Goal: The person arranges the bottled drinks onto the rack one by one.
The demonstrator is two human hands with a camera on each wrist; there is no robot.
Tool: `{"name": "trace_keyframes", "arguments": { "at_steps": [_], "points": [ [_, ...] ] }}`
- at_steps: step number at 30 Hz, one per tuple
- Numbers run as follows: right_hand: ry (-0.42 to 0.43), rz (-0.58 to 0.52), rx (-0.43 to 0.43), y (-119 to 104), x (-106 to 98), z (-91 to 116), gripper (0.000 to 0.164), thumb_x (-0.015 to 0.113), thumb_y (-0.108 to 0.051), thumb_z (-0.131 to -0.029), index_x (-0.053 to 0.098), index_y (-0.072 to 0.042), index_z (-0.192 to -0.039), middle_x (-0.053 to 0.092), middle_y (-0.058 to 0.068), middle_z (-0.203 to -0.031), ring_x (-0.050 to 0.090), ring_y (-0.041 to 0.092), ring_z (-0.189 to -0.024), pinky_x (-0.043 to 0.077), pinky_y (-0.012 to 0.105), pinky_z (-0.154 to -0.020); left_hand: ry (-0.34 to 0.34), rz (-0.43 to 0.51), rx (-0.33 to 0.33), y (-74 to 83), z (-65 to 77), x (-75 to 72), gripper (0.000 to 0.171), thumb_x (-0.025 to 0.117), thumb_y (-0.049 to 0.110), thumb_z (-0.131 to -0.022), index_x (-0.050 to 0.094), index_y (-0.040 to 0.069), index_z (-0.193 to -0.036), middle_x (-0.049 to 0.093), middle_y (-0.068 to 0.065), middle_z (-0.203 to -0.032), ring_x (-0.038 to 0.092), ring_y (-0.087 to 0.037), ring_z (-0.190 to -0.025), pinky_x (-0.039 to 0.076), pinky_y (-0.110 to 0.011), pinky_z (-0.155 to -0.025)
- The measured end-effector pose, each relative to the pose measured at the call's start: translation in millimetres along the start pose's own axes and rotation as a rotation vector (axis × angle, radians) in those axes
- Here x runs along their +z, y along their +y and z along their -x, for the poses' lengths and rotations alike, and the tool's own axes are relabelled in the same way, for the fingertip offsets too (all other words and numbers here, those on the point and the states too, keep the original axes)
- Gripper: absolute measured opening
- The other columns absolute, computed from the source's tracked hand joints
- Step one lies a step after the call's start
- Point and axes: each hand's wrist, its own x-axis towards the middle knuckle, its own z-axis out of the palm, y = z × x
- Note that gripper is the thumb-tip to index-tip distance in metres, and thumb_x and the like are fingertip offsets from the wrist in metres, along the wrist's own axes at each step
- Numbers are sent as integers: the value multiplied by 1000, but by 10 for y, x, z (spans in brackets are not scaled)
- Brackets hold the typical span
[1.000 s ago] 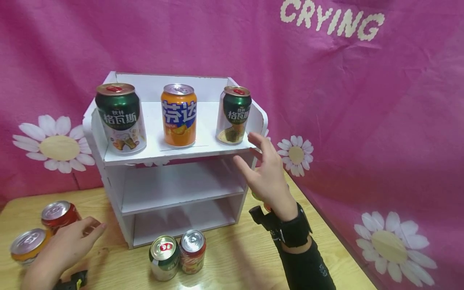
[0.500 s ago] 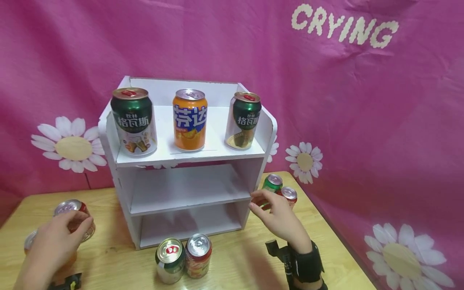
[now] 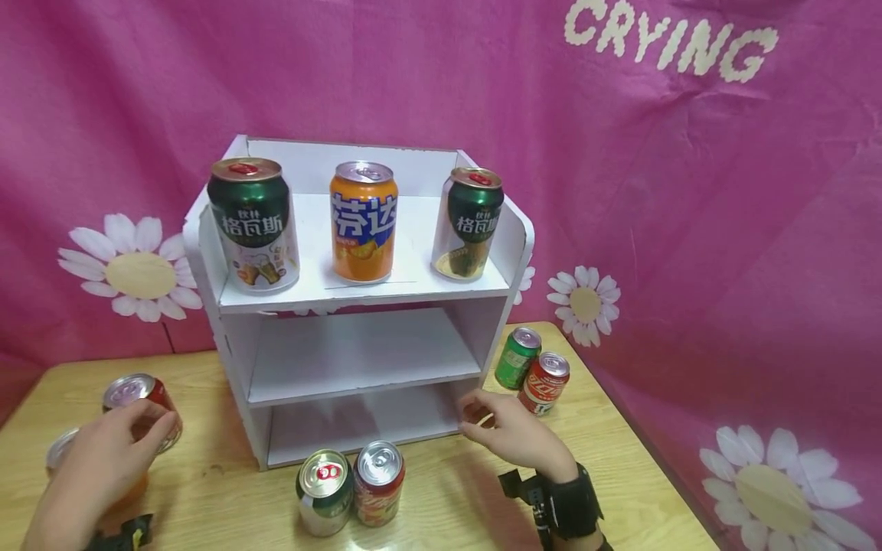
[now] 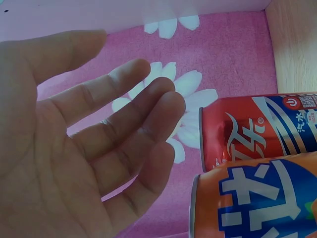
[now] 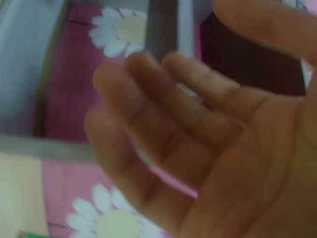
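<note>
My left hand (image 3: 103, 459) hovers at the left over two cans, its fingers loosely bent and holding nothing. Beside it in the left wrist view are a red and blue soda can (image 4: 247, 131) and an orange soda can (image 4: 257, 198). My right hand (image 3: 513, 428), also holding nothing, is near the lower right corner of the white shelf (image 3: 372, 389). In the right wrist view its relaxed fingers (image 5: 163, 124) look blurred. On the top tier stand a green and white kvass can (image 3: 253, 229), an orange Fanta can (image 3: 363, 226) and another kvass can (image 3: 468, 226).
In front of the shelf a green and gold can (image 3: 325, 493) stands next to a red can (image 3: 379, 486) on the wooden table (image 3: 441, 497). Right of the shelf are a green can (image 3: 518, 358) and a red can (image 3: 544, 384). Pink cloth (image 3: 654, 229) hangs behind.
My right hand has dropped from beside the top tier's right kvass can to the shelf's lower right corner. My left hand has shifted slightly over the left cans. The head view has turned a little.
</note>
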Motion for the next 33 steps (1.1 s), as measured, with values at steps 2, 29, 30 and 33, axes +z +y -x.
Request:
{"name": "trace_keyframes", "arguments": {
  "at_steps": [2, 29, 30, 33],
  "points": [
    [-100, -49, -21, -22, 66, -38, 26, 63, -18, -80, 55, -15, -105, 57, -6, -94, 55, 11, -86, 47, 30, -74, -3, 6, 10, 6, -4, 2, 54, 42, 52, -87, 57, 2, -99, 58, -17, -87, 51, -27, -72, 41, -40, -56],
    [-437, -364, -293, 78, 983, -452, 89, 77, -4, -64, 28, -15, -136, 43, -6, -127, 40, 10, -116, 26, 29, -98, 66, 37, 147, 145, 26, 105, 39, 45, 41, -89, 59, 6, -95, 61, -14, -89, 55, -33, -82, 42, -46, -63],
    [-436, -376, -287, 85, 994, -455, 89, 77, -4, -63, 28, -15, -136, 43, -6, -127, 40, 10, -115, 27, 29, -98, 64, 37, 145, 145, 28, 104, 39, 45, 42, -89, 59, 6, -95, 61, -13, -89, 55, -33, -82, 42, -45, -63],
    [-430, -380, -270, 103, 1023, -457, 91, 79, -6, -62, 28, -15, -136, 45, -6, -125, 41, 10, -114, 27, 28, -97, 67, 38, 147, 148, 33, 103, 39, 45, 41, -89, 59, 6, -95, 61, -13, -88, 55, -32, -81, 42, -45, -62]
  ]
}}
